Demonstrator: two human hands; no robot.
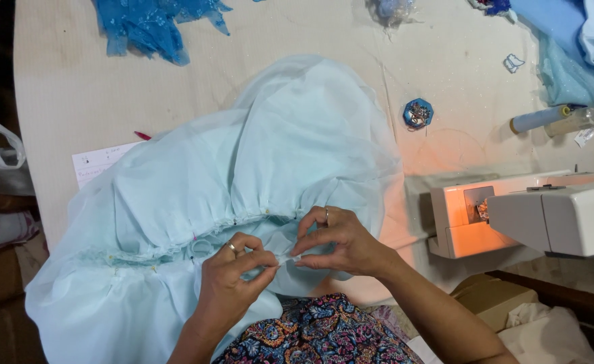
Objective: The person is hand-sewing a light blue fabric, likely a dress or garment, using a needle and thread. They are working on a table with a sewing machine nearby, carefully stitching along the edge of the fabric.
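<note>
Head view: left hand and right hand both pinch the gathered seam of the pale blue sheer fabric garment, which lies spread on the beige table; a white sewing machine stands to the right.

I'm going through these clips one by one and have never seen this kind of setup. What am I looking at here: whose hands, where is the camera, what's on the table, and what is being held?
There is one picture, taken by a camera on a person's head, looking down at their own two bare hands. The left hand and right hand pinch a small white piece between the fingertips, over a big pale blue cloth with a gathered seam. The cloth is spread on a beige table. To the right stands a white sewing machine. Further back lie a small blue pin box, a thread cone, a blue lace scrap and a paper sheet.
</note>
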